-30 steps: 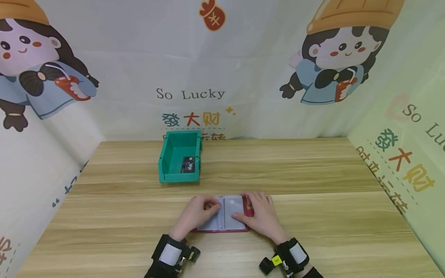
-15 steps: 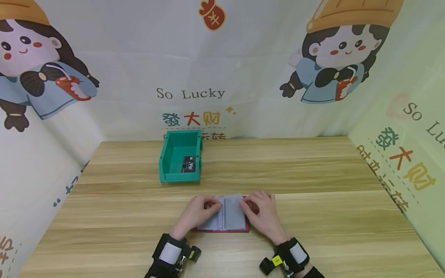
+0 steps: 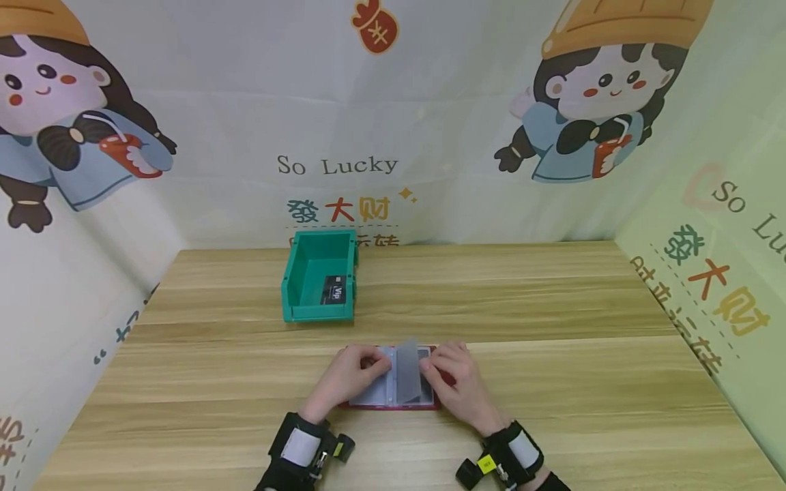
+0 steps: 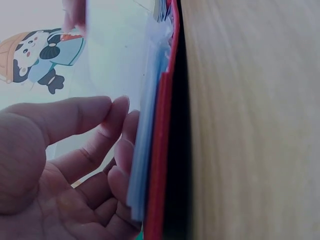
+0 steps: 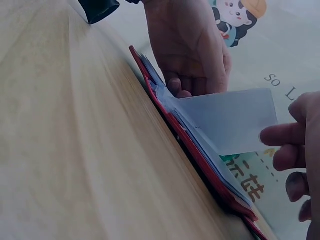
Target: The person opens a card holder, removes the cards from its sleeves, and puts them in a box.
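Between our two hands, the red card holder (image 3: pixel 389 382) lies open on the wooden table (image 3: pixel 552 382): left hand (image 3: pixel 344 380) fingers press its left pages flat, right hand (image 3: pixel 457 382) pinches one clear sleeve (image 3: pixel 408 372) half-turned, leaving remaining pages unturned.

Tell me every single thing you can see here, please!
card holder: 1, red cover with clear pockets, lying open on the table near the person.
pocket page: 1, see-through grey, lifted up at the middle of the card holder.
bin: 1, green, on the table farther back, left of centre.
card: 1, black, inside the bin on its right side.
table: 1, light wood.
backdrop: cartoon girls and So Lucky lettering, around the table.
wrist bands: 2, black, one on each wrist.
left hand: 1, pressing on the left pockets.
right hand: 1, pinching the pocket page.
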### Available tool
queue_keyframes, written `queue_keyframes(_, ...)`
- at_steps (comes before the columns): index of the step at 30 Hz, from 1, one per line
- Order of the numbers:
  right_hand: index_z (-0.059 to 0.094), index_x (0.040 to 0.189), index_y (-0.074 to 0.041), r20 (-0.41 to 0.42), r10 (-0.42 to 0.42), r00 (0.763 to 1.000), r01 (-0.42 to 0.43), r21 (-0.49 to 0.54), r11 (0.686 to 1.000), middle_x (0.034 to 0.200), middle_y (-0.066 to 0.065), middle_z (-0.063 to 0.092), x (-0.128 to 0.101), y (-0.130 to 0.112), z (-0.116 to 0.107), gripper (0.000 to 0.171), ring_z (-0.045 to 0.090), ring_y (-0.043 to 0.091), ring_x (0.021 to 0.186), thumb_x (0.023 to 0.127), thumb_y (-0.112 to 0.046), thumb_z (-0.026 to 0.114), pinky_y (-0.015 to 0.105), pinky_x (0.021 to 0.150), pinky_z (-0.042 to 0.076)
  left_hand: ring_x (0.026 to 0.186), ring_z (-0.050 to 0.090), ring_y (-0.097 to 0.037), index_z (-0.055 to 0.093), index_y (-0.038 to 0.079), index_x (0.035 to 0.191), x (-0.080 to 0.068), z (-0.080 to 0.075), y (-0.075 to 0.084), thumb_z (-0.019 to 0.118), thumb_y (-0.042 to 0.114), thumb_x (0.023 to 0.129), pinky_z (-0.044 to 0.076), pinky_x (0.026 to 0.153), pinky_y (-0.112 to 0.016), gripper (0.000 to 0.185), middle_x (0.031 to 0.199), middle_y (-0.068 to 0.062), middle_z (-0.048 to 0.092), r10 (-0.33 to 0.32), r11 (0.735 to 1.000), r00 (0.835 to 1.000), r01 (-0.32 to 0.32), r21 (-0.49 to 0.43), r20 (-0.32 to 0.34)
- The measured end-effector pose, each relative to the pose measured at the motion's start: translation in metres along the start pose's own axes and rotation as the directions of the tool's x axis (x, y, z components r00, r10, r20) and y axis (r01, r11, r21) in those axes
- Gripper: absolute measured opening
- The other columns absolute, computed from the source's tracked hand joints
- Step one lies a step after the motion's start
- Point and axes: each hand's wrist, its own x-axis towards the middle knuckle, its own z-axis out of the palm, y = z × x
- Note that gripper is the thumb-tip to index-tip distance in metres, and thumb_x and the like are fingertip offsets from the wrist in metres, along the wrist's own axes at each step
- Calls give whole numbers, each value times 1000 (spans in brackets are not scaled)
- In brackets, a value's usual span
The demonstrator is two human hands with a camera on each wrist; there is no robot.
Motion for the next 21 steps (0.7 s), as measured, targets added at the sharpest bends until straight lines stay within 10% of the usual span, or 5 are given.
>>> queue_keyframes(6,77,106,-8,155,55,986,-66,66,996,93,-2,67,-2,-4,0,20,57,9,88,93,-3,63,28,82,43,76,52,-13,76,8,95,1,-1,1,62,24,100,40,66,-25,22,84,-2,67,-17,999,1000,17,-30,5)
queue_keyframes(21,70,128,-26,432,178,884,-113,-172,979,102,-7,52,-1,-13,4,30,40,9,96,103,-28,55,31,86,30,66,49,-10,77,8,95,0,-8,-2,63,32,99,36,58,-22,28,74,0,62,-26,999,998,24,-37,-56)
